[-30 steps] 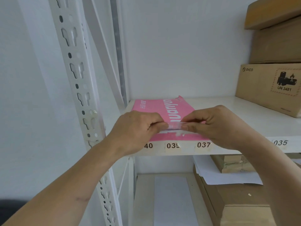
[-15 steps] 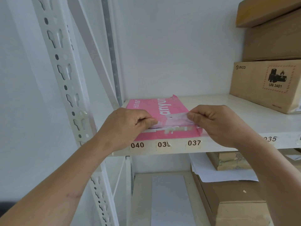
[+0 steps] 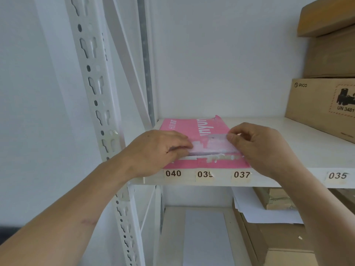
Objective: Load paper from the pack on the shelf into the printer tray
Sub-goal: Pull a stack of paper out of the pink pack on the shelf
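Note:
A pink paper pack (image 3: 194, 129) with white lettering lies flat at the left end of the white shelf (image 3: 288, 150), above labels 040 to 037. Its front wrapper flap (image 3: 213, 145) is peeled up, and white paper edges show underneath. My left hand (image 3: 157, 148) presses on the pack's left front and pinches the flap's left end. The right end of the flap is pinched and lifted by the thumb and forefinger of my right hand (image 3: 257, 144). No printer tray is in view.
Brown cardboard boxes (image 3: 322, 104) are stacked at the shelf's right end. A white perforated upright (image 3: 96, 96) stands to the left. On the lower shelf lie loose white sheets (image 3: 203, 237) and more cardboard boxes (image 3: 276, 237) with paper on top.
My right hand has pulled the wrapper flap further up and to the right, so the opening is wider. My left hand has stayed on the pack. The camera has moved slightly closer.

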